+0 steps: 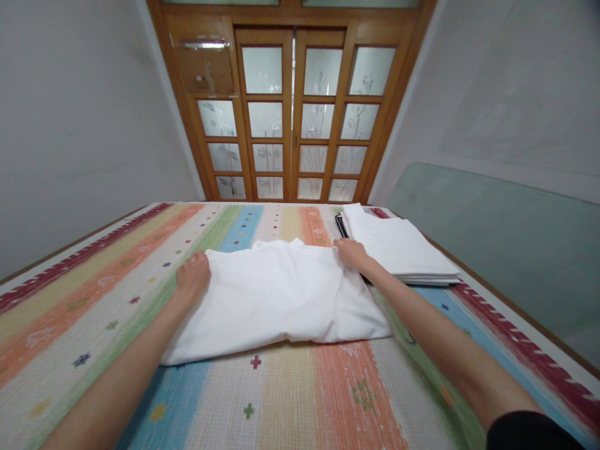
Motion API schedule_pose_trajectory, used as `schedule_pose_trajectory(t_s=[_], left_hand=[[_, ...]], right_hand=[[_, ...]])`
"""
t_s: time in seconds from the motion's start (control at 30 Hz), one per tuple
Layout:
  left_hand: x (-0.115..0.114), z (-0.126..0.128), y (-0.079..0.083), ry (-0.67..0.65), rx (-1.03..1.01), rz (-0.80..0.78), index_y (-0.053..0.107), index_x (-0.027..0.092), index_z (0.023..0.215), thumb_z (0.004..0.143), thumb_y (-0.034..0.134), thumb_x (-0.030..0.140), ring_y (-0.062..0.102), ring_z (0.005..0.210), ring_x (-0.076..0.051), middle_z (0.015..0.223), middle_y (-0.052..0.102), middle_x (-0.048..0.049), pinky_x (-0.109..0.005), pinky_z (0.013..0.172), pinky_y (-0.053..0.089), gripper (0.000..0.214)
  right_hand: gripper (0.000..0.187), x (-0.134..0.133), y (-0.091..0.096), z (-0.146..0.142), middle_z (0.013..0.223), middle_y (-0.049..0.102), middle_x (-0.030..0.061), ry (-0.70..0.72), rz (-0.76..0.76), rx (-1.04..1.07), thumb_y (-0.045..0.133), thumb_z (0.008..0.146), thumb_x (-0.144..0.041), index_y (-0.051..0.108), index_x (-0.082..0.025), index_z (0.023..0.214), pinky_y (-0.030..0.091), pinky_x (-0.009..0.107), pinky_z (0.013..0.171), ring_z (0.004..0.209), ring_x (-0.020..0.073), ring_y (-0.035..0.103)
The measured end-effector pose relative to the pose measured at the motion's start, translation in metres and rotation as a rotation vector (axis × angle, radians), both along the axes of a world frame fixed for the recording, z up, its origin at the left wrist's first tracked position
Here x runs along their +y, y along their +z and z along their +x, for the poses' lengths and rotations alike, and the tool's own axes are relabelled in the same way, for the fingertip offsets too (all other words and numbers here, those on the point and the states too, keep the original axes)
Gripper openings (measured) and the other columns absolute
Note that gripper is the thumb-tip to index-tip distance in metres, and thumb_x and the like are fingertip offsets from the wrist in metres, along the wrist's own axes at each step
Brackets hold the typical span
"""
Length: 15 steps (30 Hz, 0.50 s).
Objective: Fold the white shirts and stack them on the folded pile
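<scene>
A white cloth garment, perhaps a shirt, lies across the middle of the striped bedspread, folded over, with a small raised edge at its far side. My left hand is closed on its far left corner. At the far right corner, my right hand pinches the fabric between thumb and fingers. Just beyond the right hand is a stack of folded white cloth, with something dark showing along its left edge. The fingertips of my left hand are partly hidden.
Wooden doors with glass panes stand behind the far edge of the bed. A pale green panel leans along the right wall. The left wall is plain and light.
</scene>
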<state>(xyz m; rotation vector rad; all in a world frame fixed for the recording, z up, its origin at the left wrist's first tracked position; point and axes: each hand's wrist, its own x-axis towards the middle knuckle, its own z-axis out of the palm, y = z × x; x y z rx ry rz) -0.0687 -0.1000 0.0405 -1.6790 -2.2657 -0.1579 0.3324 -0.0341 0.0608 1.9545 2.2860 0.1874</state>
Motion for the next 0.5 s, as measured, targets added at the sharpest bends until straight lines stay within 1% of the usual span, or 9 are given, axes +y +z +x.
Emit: schedule_pose_trajectory(t_s=[0.13,0.33,0.5], left_hand=[[-0.0024,0.0019,0.0021,0.021,-0.019,0.001,0.057,0.002,0.117,0.098,0.021,0.016,0.071,0.087,-0.035,0.085,0.070,-0.0233,-0.043,0.072,0.054,0.043],[-0.0045,0.0011,-0.0012,0.056,-0.043,-0.015,0.051,0.001,0.127,0.100,0.018,0.022,0.070,0.091,-0.036,0.087,0.071,-0.0246,-0.044,0.074,0.052,0.047],[-0.0057,0.0018,-0.0044,0.077,-0.067,-0.030,0.050,0.001,0.128,0.100,0.017,0.024,0.070,0.094,-0.036,0.090,0.070,-0.0252,-0.042,0.076,0.051,0.049]], right_hand=[[0.031,0.0004,0.0009,0.0031,0.121,0.062,0.0172,-0.022,0.001,-0.004,0.044,0.091,-0.009,0.063,-0.015,0.115,0.049,0.030,0.083,0.109,0.0247,0.064],[0.038,-0.0010,0.0052,0.0037,0.115,0.065,0.0202,-0.141,0.079,0.001,0.043,0.088,-0.006,0.052,-0.012,0.125,0.050,0.033,0.083,0.106,0.0266,0.065],[0.038,0.0033,0.0075,-0.0013,0.114,0.065,0.0206,-0.197,0.107,0.027,0.041,0.090,-0.007,0.051,-0.012,0.126,0.051,0.033,0.080,0.104,0.0264,0.066]])
